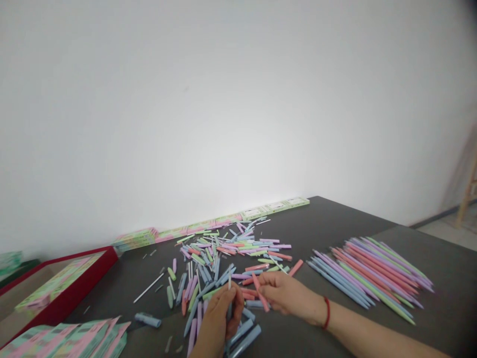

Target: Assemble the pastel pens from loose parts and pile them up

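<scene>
Your right hand (285,292) pinches a coral barrel (262,299), slanting, just right of the white-tipped piece (229,283) your left hand (222,313) grips; both well short of the tabletop's (294,343) far edge.

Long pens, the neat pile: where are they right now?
Head view: the long pens lie on the right of the table, to the right of the right hand and the loose parts.

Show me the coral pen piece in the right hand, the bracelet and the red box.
Coral pen piece (260,292): head view, its middle.
Bracelet (328,312): head view, the band's outer side.
Red box (84,286): head view, its right wall.
</scene>
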Tool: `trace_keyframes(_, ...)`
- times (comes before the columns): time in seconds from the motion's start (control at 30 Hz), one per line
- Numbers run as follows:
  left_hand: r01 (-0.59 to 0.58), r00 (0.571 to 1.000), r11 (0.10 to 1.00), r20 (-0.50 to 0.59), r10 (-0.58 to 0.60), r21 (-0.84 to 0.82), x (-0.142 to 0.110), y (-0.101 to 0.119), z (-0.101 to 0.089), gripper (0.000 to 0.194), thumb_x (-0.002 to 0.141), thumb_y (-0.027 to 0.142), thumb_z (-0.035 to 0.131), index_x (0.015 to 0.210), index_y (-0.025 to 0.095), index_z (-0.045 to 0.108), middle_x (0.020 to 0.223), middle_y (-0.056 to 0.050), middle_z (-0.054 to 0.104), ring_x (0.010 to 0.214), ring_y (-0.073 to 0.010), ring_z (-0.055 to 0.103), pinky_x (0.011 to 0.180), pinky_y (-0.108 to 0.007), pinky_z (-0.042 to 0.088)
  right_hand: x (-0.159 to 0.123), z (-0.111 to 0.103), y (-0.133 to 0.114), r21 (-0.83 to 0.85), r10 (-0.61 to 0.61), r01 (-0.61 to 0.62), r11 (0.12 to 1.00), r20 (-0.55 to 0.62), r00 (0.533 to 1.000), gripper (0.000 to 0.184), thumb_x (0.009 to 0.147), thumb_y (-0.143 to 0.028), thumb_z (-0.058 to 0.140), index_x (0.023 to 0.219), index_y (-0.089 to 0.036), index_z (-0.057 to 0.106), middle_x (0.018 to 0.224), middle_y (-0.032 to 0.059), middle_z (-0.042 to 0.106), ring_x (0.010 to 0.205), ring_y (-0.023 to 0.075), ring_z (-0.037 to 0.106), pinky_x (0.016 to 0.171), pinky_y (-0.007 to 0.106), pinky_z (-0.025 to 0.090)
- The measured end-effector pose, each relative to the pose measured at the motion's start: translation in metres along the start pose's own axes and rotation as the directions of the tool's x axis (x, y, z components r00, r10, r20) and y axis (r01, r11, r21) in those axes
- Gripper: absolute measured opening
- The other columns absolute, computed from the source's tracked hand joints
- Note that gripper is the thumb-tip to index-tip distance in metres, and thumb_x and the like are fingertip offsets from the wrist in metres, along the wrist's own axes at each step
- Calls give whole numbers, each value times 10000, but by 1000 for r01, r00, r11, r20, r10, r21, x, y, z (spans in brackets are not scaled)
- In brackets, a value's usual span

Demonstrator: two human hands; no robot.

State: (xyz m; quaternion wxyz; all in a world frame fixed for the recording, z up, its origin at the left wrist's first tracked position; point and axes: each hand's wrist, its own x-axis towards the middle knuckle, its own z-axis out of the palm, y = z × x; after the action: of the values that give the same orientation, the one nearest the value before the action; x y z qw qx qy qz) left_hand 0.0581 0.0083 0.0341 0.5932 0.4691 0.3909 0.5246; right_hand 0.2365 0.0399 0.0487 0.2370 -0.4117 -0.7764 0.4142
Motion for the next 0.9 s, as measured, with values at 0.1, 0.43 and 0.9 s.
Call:
trace_keyframes(0.1,6,1000,1000,-3,-6,-14,-1,4,1,331,823,442,500,615,185,477,370,100,351,297,-29,172,311,-150,119,-2,1,3,-175,-8,5,985,-15,1000,191,804,-243,460,635,-183,527,543,-21,541,477,106,457,465,209,302)
trace_keyframes(0.43,3,998,1000,-62,-2,25,5,5,-8,370,818,458,476,574,181,477,361,96,332,296,-31,172,318,-155,109,0,31,-15,-673,-191,236,701,142,971,175,811,-159,485,909,-164,631,965,105,686,878,253,641,743,313,458)
trace_keyframes(0.9,-4,996,995,-84,12,96,10,0,-7,359,782,490,465,577,196,464,357,104,345,277,-36,172,299,-165,111,37,4,-19,-454,-28,-50,890,-164,986,130,810,-240,418,785,-163,519,625,20,576,539,129,518,484,220,353)
